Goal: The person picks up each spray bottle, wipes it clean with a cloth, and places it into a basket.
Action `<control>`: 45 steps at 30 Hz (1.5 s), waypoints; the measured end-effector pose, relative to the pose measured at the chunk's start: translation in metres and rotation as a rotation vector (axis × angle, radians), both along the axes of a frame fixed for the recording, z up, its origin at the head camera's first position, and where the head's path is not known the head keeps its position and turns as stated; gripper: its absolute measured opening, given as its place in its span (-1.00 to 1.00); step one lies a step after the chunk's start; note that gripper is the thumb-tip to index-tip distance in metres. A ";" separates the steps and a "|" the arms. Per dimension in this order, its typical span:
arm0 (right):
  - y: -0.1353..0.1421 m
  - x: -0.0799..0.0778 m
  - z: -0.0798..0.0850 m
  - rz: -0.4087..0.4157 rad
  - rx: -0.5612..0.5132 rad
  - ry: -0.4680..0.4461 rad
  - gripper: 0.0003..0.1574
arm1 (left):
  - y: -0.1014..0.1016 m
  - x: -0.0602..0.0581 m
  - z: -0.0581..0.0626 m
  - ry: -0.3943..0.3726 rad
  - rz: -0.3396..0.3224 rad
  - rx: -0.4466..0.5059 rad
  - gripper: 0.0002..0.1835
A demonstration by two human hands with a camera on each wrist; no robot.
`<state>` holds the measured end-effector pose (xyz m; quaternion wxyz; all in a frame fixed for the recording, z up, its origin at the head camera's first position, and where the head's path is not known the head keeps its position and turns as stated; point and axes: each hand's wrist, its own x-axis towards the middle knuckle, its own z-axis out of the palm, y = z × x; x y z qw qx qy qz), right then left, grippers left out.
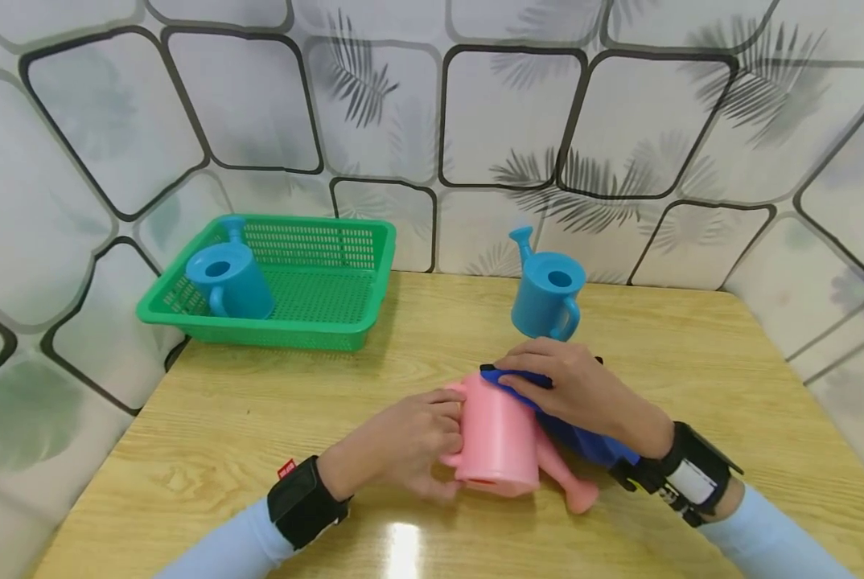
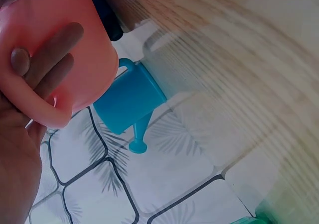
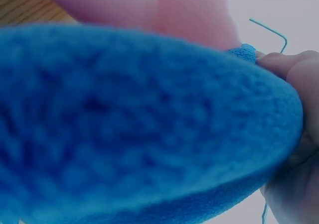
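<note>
A pink watering can (image 1: 497,438) is tipped over in front of me, its spout pointing to the lower right and its top end turned toward me. My left hand (image 1: 413,438) grips its handle, with fingers passing through the loop in the left wrist view. At the can's far end my right hand (image 1: 580,390) holds a blue cloth (image 1: 580,442), pressing a fold of it against the pink wall. Fuzzy cloth fills most of the right wrist view and hides much of the can there.
Behind the right hand a blue watering can (image 1: 541,301) stands upright on the wooden table (image 1: 316,410). To the back left is a green basket (image 1: 316,338) with another blue watering can (image 1: 240,285) inside. Patterned wall panels (image 1: 381,104) enclose the table's back and sides.
</note>
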<state>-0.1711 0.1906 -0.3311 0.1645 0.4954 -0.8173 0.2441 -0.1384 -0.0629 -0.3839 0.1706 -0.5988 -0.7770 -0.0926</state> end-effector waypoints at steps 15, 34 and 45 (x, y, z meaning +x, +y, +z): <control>-0.009 0.026 0.004 0.077 0.082 -0.002 -0.65 | -0.004 -0.003 0.002 0.035 0.038 -0.003 -0.70; -0.014 0.052 0.005 0.269 0.076 0.070 -0.77 | -0.012 -0.011 0.006 0.007 0.050 0.036 -0.75; -0.008 0.041 0.004 0.228 0.017 0.152 -0.65 | -0.014 -0.007 0.007 0.028 0.031 0.028 -0.72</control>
